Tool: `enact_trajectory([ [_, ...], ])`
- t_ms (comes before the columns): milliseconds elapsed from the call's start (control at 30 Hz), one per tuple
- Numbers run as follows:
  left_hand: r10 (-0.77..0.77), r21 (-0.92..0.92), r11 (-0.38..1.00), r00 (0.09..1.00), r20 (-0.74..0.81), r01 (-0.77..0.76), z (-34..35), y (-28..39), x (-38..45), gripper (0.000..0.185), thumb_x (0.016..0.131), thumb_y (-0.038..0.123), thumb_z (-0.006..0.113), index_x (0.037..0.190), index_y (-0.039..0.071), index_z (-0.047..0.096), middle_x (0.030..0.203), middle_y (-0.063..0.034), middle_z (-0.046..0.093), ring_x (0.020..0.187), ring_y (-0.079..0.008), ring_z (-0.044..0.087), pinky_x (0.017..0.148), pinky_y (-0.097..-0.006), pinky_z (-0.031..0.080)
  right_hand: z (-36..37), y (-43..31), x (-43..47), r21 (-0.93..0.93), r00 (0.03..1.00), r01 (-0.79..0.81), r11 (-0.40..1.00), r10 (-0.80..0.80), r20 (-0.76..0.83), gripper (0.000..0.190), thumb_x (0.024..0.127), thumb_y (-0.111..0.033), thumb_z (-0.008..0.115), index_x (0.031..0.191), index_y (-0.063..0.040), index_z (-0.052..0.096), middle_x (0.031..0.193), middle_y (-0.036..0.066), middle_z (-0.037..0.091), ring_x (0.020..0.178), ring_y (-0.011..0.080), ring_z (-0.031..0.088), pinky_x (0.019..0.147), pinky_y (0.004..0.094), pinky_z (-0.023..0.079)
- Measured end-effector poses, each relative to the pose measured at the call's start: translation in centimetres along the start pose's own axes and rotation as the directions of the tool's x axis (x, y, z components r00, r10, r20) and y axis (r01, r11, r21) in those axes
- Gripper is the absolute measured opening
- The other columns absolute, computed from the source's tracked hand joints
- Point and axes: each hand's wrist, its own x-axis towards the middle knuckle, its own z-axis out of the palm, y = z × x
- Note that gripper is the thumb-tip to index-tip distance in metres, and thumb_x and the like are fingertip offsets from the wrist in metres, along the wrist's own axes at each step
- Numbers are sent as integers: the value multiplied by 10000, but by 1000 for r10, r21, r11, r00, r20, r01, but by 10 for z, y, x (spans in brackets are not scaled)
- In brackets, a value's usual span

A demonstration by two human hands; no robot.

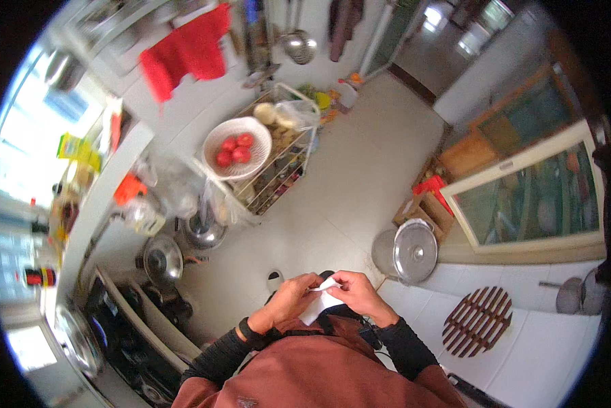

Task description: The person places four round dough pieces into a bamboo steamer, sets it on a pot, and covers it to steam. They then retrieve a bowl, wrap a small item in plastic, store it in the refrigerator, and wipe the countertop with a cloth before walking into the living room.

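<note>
Close in front of my body, both hands pinch a piece of white paper tissue (pixel 316 309). My left hand (pixel 291 298) grips its upper left part, with the fingers curled inward. On the other side, my right hand (pixel 359 296) has its thumb and fingers on the upper right corner. The tissue is creased along the top and hangs down between the hands against my clothing. Its exact folds are partly hidden by the fingers.
Ahead stands a wire rack (pixel 280 178) bearing a white plastic basket (pixel 211 135) of several tomatoes (pixel 242 154). A lidded metal pot (pixel 415 252) is at the right, near a slatted wooden trivet (pixel 478 321) on white tiles. Metal pans (pixel 164 259) and a gas stove (pixel 127 347) lie left.
</note>
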Motion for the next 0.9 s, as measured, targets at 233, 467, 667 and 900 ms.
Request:
enact_trajectory([
  [233, 54, -90, 995, 964, 261, -31, 0, -12, 142, 242, 913, -64, 638, 1129, 38, 678, 1052, -127, 693, 981, -266, 666, 871, -381, 538, -94, 28, 15, 421, 977, 78, 904, 16, -214, 227, 991, -43, 670, 1205, 33, 677, 1077, 61, 710, 942, 140, 697, 810, 311, 624],
  [467, 63, 236, 964, 964, 259, -126, -33, -60, 292, 327, 762, -83, 632, 1009, 69, 781, 1001, -134, 725, 1019, -319, 680, 886, -418, 565, -262, 144, 53, 294, 790, -261, 919, 378, -483, 252, 976, -94, 679, 1209, 2, 685, 1027, 102, 742, 941, 206, 745, 732, 354, 648],
  [667, -161, 237, 966, 960, 231, 104, -46, -24, 388, 286, 984, 258, 726, 1189, 60, 754, 1146, -161, 716, 1068, -275, 688, 912, -371, 546, -352, 145, 95, 461, 858, -222, 859, 397, -327, 302, 971, -137, 699, 1234, 11, 674, 1039, 109, 739, 922, 196, 731, 757, 349, 624],
  [900, -127, 77, 992, 867, 482, 103, -11, 39, 537, 224, 960, 71, 678, 1181, 59, 716, 1090, -99, 722, 978, -175, 669, 845, -311, 535, -410, 39, 190, 669, 984, 56, 741, 74, -163, 465, 978, -166, 737, 1373, 24, 584, 1237, 129, 686, 1084, 221, 701, 930, 367, 605],
])
